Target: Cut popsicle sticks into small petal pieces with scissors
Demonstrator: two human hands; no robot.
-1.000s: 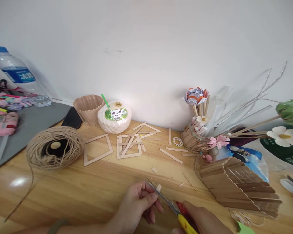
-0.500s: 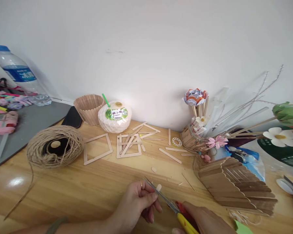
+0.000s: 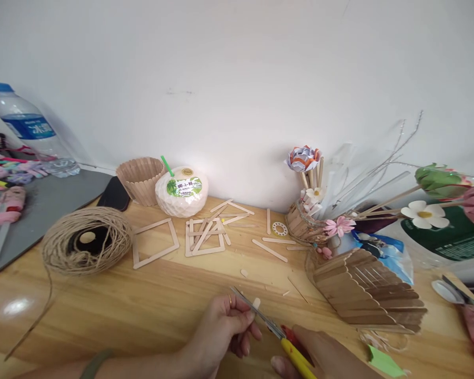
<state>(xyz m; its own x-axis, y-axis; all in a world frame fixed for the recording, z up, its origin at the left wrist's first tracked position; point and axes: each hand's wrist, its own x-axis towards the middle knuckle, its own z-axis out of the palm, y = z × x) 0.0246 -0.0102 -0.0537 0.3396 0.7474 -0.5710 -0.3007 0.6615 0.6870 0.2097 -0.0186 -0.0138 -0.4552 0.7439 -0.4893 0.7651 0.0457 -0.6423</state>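
At the bottom edge of the view, the right hand (image 3: 324, 355) is cut off by the frame, so that only part of it is seen; it is closed around the red and yellow handles of a pair of scissors (image 3: 274, 331), though how the fingers sit in the loops cannot be made out. The blades are seen almost closed, pointing up and to the left, and crossing a short wooden stick (image 3: 256, 303). That stick is pinched between thumb and fingertips of the left hand (image 3: 221, 329), whose other fingers are curled in; most of the stick is hidden behind the fingers and only its rounded tip shows above the blades. A ring is worn on one finger and a band on the wrist, which is cropped by the frame.

Beyond the hands, small offcuts (image 3: 244, 273) are scattered on the wooden table (image 3: 142, 305). To the right, a fan-like piece built of sticks (image 3: 371, 292) is lying on its side. Farther back, two square stick frames (image 3: 181, 239) and loose sticks are laid flat, with a ball of twine (image 3: 87, 241) well to the left. Against the wall, a stick-built cup (image 3: 141, 179) is touched by a white coconut drink (image 3: 180, 190), and a water bottle (image 3: 27, 129) stands at far left, partly blurred.
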